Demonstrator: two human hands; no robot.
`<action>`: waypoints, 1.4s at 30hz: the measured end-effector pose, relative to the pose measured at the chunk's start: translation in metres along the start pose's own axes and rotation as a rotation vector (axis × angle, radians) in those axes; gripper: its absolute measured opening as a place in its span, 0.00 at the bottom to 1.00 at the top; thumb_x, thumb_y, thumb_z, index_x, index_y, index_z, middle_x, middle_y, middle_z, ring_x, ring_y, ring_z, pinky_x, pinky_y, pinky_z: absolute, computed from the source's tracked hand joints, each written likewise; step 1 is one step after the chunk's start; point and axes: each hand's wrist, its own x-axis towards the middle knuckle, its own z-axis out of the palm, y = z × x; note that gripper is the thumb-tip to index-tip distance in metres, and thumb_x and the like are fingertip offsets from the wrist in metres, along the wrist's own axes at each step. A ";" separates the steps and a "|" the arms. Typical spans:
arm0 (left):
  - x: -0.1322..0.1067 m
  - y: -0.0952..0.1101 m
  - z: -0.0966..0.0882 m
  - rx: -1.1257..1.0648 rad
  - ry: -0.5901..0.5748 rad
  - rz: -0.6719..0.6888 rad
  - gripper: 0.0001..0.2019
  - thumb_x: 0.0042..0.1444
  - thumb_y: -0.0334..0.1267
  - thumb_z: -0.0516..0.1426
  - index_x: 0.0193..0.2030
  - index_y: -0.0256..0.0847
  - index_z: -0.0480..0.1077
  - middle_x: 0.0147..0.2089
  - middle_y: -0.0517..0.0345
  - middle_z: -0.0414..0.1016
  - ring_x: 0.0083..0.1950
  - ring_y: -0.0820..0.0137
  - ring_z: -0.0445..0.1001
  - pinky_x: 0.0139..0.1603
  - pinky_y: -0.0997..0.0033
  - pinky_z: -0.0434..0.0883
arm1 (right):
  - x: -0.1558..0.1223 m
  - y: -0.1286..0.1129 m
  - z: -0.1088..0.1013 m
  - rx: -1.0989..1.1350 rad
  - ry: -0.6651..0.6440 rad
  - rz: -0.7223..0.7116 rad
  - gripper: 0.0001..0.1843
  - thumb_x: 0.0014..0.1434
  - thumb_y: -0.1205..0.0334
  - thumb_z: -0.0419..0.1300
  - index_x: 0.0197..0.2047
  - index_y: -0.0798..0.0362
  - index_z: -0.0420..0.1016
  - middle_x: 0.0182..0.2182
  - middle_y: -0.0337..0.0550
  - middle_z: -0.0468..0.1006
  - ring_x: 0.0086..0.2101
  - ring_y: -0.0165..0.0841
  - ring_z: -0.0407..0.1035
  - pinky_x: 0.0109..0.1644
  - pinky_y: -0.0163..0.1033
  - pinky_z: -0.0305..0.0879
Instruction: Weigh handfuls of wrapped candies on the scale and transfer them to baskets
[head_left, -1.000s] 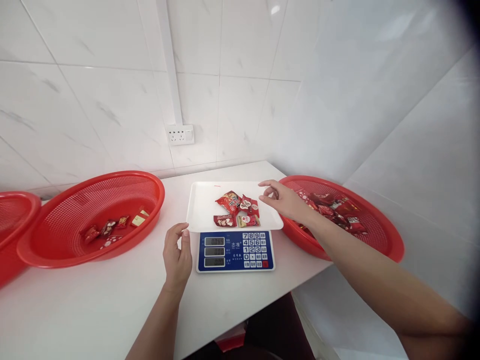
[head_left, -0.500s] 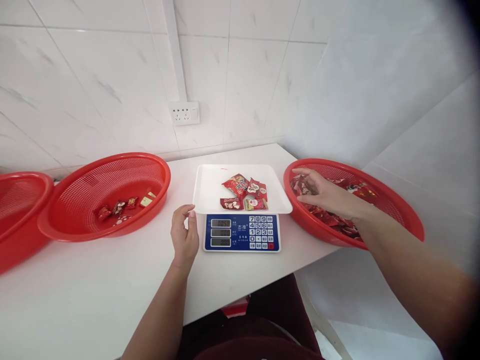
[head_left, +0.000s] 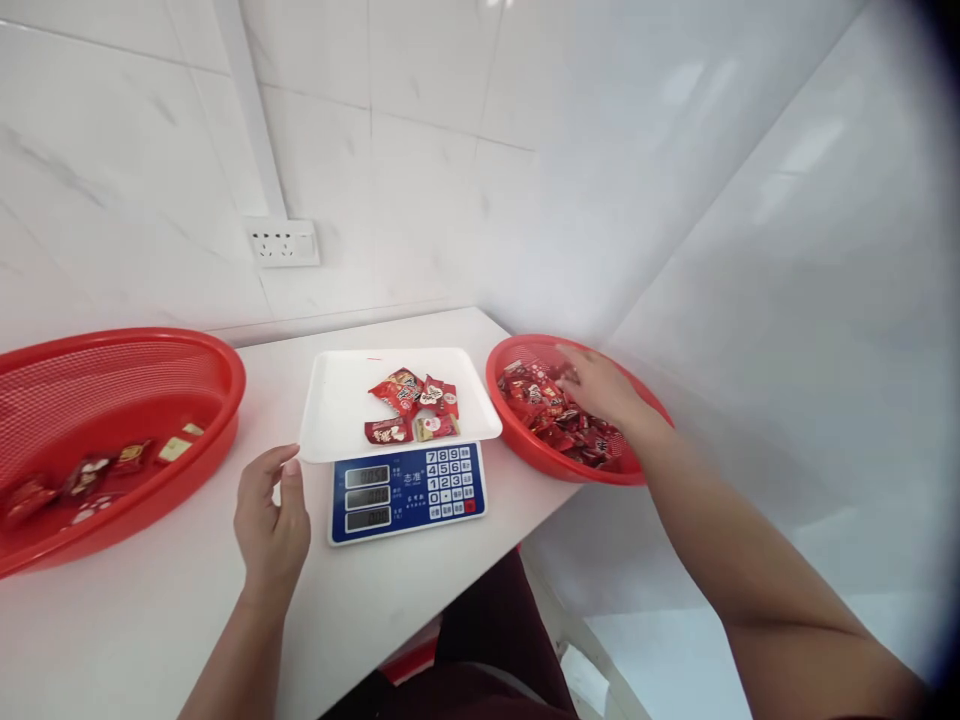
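Note:
Several wrapped snack packets [head_left: 401, 391], mostly red, lie on the white tray [head_left: 337, 400] of a blue digital scale [head_left: 409, 490]. By the tray's near left corner is my left hand [head_left: 271, 510], its fingers curled and thumb apart, with nothing in it; whether it touches the corner I cannot tell. Over the red basket on the right [head_left: 517, 430], which holds many red packets [head_left: 555, 405], my right hand [head_left: 600, 385] reaches in with fingers spread. No packet shows in its grasp, though part of its fingertips is hard to make out.
Another red basket [head_left: 225, 400] on the left holds several small packets [head_left: 86, 480]. All of this stands on a white table [head_left: 360, 620] against a tiled wall, with a power socket [head_left: 283, 243] above. A side wall rises close behind the right basket.
The view has turned to the right, so everything sits further left. My right hand has moved from the right basket's near left side deeper toward its far part. The left hand stays by the tray.

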 end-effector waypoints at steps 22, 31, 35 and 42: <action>0.001 -0.006 0.004 -0.009 -0.015 0.003 0.12 0.60 0.44 0.48 0.43 0.41 0.68 0.43 0.52 0.72 0.47 0.66 0.70 0.49 0.64 0.67 | 0.024 -0.006 0.025 -0.121 -0.067 -0.017 0.12 0.61 0.59 0.51 0.40 0.55 0.73 0.42 0.57 0.76 0.43 0.45 0.70 0.42 0.44 0.64; -0.001 -0.007 0.004 -0.027 -0.025 0.003 0.12 0.61 0.42 0.48 0.44 0.41 0.68 0.44 0.53 0.72 0.47 0.68 0.69 0.49 0.66 0.67 | -0.008 -0.119 0.018 0.488 -0.036 -0.407 0.09 0.59 0.60 0.55 0.40 0.51 0.74 0.39 0.44 0.78 0.37 0.35 0.72 0.41 0.40 0.66; 0.000 -0.005 0.003 -0.054 0.002 0.016 0.11 0.61 0.41 0.49 0.43 0.41 0.68 0.44 0.53 0.71 0.46 0.69 0.70 0.49 0.66 0.67 | -0.039 -0.124 0.024 0.538 0.360 -0.515 0.08 0.62 0.61 0.53 0.39 0.51 0.72 0.36 0.45 0.77 0.37 0.34 0.70 0.41 0.39 0.65; -0.003 -0.004 0.003 -0.082 0.003 0.042 0.10 0.61 0.40 0.49 0.44 0.41 0.68 0.44 0.54 0.71 0.47 0.70 0.69 0.49 0.67 0.67 | -0.124 -0.090 0.107 0.686 0.530 -0.252 0.20 0.64 0.57 0.47 0.21 0.50 0.56 0.16 0.33 0.56 0.18 0.27 0.52 0.23 0.35 0.51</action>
